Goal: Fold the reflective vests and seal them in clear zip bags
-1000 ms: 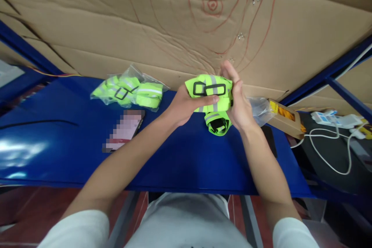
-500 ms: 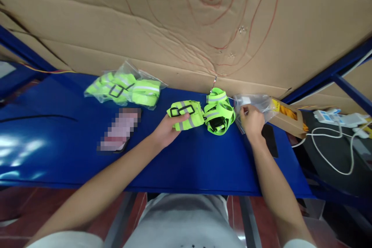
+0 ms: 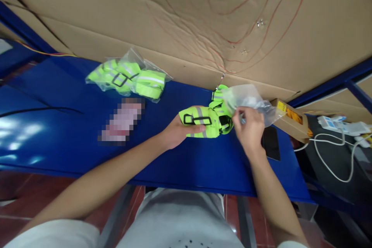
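At the far left of the frame, a thin black cord lies on the shiny blue table. In the upper left part, a clear plastic bag full of bright yellow-green straps lies near the bottom of the tall brown cardboard wall. Just below that bag is a flat pinkish thing, blurred into little squares.

In the middle of the frame, the left hand holds a folded bright yellow-green strap bundle with gray stripes and black buckles. The thumb presses on its front and the other fingers are tucked behind. Right behind the bundle is a loose yellow-green strap pile, partly hidden.

Right of the middle, the right hand pinches a crinkly see-through plastic bag between thumb and finger. The bag covers some of the pile. Farther right are a flat black slab, then a small brown box with a yellow label, and a white power strip at the right edge.
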Tool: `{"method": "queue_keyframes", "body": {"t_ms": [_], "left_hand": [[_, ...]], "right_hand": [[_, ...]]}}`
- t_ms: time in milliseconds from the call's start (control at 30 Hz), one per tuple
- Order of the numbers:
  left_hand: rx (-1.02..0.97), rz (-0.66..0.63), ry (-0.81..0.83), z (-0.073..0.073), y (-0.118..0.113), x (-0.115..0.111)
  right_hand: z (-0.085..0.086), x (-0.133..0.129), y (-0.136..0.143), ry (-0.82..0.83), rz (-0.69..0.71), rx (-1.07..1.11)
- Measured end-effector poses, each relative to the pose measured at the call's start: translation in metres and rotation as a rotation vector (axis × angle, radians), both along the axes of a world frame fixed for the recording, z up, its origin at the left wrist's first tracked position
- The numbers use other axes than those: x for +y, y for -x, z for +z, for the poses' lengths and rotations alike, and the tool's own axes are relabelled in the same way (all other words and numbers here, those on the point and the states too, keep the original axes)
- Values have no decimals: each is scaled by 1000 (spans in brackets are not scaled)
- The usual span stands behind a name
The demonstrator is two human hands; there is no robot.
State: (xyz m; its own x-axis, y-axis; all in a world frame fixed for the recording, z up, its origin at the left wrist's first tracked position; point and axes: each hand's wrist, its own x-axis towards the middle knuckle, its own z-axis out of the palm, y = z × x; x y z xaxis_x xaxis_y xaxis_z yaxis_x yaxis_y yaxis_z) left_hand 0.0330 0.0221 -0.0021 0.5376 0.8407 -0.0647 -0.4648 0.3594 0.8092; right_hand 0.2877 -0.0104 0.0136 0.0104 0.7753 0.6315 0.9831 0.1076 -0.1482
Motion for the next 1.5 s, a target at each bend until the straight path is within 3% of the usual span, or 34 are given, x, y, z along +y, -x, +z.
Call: {"method": "queue_keyframes", "body": {"t_ms": [67,167,533,733,800,1000,1067,1233,1367,1500], "left_hand": [[15,5,6,-2,-3,-4],[32,42,3,-2,-5,-5],[-34,43,65,3,-3,1],[-53,-45,100,2,-3,0],[-55,-16,103,2,-3,2],[-19,57,83,0,-7,1],[-13,113,95,-1,-9,0],[-49,182,135,-5,-10,4],[-102,175,156,-4,-9,9],[-105,283,95,-4,-13,7]], "right_hand": [[0,-10,24,-23,180,-10],[-4,-17,43,-31,279,57],[-9,-16,41,-16,272,246],[-6,-19,43,-23,326,-77],[-7,-19,45,-11,343,-60],[-11,-19,52,6,257,420],[-11,-21,54,-57,249,426],[-15,-21,59,-59,414,201],[-21,-19,66,-15,374,287],[-27,-22,82,-24,359,361]]}}
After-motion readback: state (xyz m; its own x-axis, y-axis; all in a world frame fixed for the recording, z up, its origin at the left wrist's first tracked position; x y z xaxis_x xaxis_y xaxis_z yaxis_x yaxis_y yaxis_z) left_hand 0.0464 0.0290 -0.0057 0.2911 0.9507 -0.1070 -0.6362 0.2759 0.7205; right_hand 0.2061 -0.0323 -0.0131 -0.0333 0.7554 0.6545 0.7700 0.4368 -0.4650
